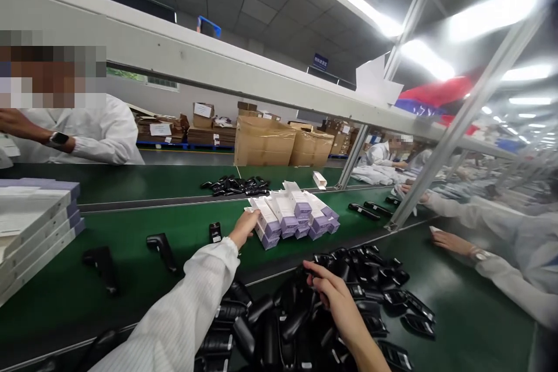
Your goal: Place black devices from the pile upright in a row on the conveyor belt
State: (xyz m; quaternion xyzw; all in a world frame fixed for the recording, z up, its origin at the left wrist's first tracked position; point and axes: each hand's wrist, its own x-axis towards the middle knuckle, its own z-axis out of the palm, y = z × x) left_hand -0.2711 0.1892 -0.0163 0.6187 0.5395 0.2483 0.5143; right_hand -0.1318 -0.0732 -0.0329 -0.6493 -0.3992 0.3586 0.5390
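Note:
My left hand [244, 229], in a white sleeve, reaches to the near-left side of a stack of small cartons. Its fingers are closed on the end of a white and purple carton [266, 224]. Other white and purple cartons [320, 220] are stacked beside it on the green belt. Lower down, my right hand [330, 289] is over a heap of black handheld devices [272, 331]. Its thumb and forefinger are closed around the tip of one black handheld device [300, 288], partly hidden among the others.
Loose black devices [162, 251] lie on the belt [131, 221], with another pile [238, 185] behind. Flat white boxes [39, 226] are stacked at left. A metal post [436, 145] rises at right. Co-workers in white coats are at far left [100, 128] and right [501, 244].

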